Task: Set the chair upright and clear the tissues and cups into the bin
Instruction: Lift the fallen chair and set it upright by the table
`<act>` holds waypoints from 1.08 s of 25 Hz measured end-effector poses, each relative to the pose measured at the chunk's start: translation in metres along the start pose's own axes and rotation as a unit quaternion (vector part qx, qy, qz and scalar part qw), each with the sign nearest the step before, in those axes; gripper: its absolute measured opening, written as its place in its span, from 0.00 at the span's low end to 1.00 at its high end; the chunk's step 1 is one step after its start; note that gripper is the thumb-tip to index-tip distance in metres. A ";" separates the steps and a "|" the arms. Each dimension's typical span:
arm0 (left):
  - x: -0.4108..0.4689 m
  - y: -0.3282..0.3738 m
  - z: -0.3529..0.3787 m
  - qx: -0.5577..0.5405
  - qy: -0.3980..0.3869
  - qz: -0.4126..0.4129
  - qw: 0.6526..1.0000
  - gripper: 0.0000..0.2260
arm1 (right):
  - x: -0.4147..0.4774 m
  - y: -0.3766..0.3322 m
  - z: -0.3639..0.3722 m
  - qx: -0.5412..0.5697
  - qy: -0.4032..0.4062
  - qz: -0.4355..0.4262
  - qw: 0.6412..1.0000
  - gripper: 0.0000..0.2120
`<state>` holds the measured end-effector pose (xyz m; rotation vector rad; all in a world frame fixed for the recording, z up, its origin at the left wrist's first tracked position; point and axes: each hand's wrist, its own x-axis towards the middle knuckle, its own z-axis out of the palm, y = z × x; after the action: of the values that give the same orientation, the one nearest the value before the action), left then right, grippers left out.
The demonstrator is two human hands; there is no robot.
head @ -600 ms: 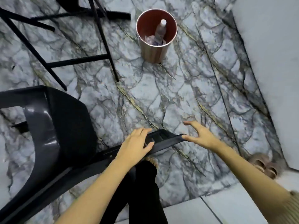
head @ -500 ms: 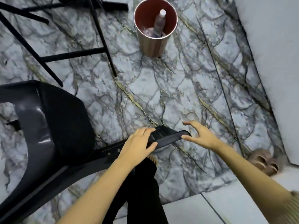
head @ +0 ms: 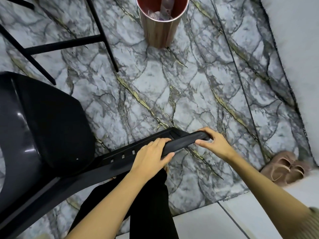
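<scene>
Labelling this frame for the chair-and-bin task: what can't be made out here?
- Bin, head view: far rim cut off by the top edge; contents blurred, can't identify them.
- Chair: left part runs off the frame; its legs can't be seen, so its full pose is unclear.
- Left hand and right hand: both wrap the chair's top edge; fingertips hidden behind it.
- Tissues and cups: none visible on the floor shown.
- Slippers: blurred.

Both your arms reach forward and down, forearms bare. Your left hand (head: 151, 155) is palm-down, fingers curled over the top of the chair (head: 43, 121) edge, thumb tucked under on the near side. Your right hand (head: 213, 144) grips the same edge just beside it, at the end: fingers wrapped over the far side, thumb pointing left underneath. Wrists roughly straight.
</scene>
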<state>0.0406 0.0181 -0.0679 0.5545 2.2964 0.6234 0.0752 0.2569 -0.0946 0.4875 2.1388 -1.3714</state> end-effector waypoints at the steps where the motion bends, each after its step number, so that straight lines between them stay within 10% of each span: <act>1: 0.000 -0.001 0.000 -0.009 0.007 -0.003 1.000 0.20 | -0.001 0.002 0.003 0.017 0.008 0.000 1.000 0.15; 13: -0.006 -0.004 -0.018 -0.062 0.046 -0.006 0.997 0.18 | -0.009 -0.022 0.016 0.095 0.085 -0.003 0.992 0.10; 27: -0.102 0.051 -0.159 -0.146 0.220 0.118 0.957 0.20 | -0.113 -0.228 -0.030 0.044 0.205 -0.149 0.966 0.21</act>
<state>0.0080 -0.0407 0.1160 0.5960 2.4915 1.2917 0.0266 0.1887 0.1480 0.5376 2.5773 -1.6499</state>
